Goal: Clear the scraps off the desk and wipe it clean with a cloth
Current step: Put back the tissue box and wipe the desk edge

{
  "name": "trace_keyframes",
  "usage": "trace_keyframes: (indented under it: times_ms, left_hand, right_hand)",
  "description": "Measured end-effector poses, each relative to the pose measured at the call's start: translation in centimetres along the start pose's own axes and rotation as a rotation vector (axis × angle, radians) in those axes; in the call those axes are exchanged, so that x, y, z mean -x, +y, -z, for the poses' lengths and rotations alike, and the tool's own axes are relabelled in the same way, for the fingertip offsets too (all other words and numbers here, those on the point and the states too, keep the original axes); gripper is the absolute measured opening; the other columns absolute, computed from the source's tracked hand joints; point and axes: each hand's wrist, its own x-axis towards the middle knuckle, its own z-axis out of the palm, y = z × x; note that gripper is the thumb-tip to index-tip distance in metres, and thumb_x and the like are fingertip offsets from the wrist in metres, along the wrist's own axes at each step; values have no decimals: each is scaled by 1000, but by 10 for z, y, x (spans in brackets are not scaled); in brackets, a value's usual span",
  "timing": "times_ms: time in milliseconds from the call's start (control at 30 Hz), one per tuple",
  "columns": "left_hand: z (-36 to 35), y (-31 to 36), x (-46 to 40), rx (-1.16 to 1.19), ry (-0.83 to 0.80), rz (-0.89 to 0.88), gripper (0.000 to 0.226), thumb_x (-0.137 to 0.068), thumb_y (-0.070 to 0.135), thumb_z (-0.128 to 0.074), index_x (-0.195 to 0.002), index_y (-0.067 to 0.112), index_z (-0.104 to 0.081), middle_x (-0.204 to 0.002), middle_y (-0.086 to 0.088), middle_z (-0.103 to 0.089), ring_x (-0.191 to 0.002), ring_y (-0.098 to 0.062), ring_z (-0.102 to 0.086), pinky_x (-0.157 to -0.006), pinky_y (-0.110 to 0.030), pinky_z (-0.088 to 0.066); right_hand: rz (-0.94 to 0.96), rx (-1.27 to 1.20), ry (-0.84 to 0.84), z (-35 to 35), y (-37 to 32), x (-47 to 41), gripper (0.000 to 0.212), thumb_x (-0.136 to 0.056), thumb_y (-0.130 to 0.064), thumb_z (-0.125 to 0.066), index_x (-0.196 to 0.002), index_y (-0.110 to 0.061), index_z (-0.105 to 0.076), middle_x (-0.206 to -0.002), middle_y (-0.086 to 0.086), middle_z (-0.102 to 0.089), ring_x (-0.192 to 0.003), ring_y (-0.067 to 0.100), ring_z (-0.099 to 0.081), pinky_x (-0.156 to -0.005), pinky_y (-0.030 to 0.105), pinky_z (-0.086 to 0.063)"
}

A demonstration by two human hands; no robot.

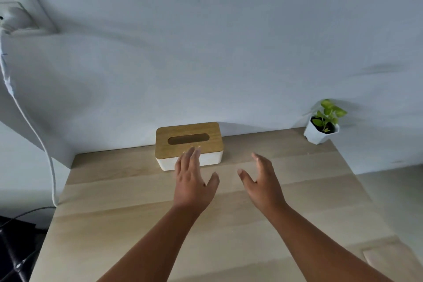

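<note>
A light wooden desk [114,213] fills the lower half of the view. Both my hands are stretched out over its middle with straight fingers and hold nothing. My left hand [193,178] is palm down, its fingertips over the front edge of a white tissue box with a wooden lid [174,131] that stands by the wall. My right hand [263,178] is turned on its edge to the right of the box, apart from it. No scraps or cloth show in view.
A small green plant in a white pot [321,129] stands at the desk's far right corner. A white cable [49,160] hangs from a wall socket [20,16] at the left. A pale flat sheet [389,258] lies near the desk's right front.
</note>
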Motion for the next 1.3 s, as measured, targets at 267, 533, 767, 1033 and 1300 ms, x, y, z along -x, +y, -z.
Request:
trace_keyframes:
  times_ms: [267, 533, 767, 1033, 1300]
  left_hand:
    - [-58, 35, 39, -60, -126, 11, 82, -89, 48, -65, -158, 22, -30, -162, 2, -32, -149, -18, -22, -125, -38, -20]
    - [-129, 94, 86, -103, -267, -14, 82, -85, 48, -68, -156, 22, -35, -156, 2, -40, -144, -20, -30, -119, -41, -29]
    - [-194, 127, 135, -188, -381, -8, 81, -84, 48, -69, -153, 18, -41, -157, -1, -42, -145, -25, -32, -118, -44, -29]
    - [-223, 118, 132, -386, -345, -46, 81, -79, 66, -57, -147, 24, -49, -158, -2, -40, -149, -29, -28, -122, -51, -22]
    - [-213, 90, 105, -423, -233, 38, 93, -77, 78, -48, -151, 22, -45, -166, -3, -32, -156, -27, -18, -128, -51, -10]
  right_hand:
    - [-88, 11, 2, 61, 69, 42, 66, -96, -41, -67, -153, -18, -42, -152, 1, -44, -141, 16, -44, -109, 23, -34]
    - [-237, 52, 55, 153, 159, 96, 63, -94, -31, -71, -149, -12, -47, -149, 8, -49, -139, 23, -47, -113, 31, -36]
    - [-296, 201, 33, 221, 253, 162, 51, -95, -33, -69, -141, -13, -58, -147, 5, -55, -139, 22, -47, -117, 43, -37]
    - [-21, 425, -25, 243, 329, 202, 47, -96, -38, -59, -131, -10, -68, -153, 13, -51, -145, 37, -42, -117, 57, -36]
    - [215, 647, -181, 225, 346, 195, 66, -103, -50, -34, -160, -19, -31, -168, 9, -27, -158, 32, -14, -121, 63, -22]
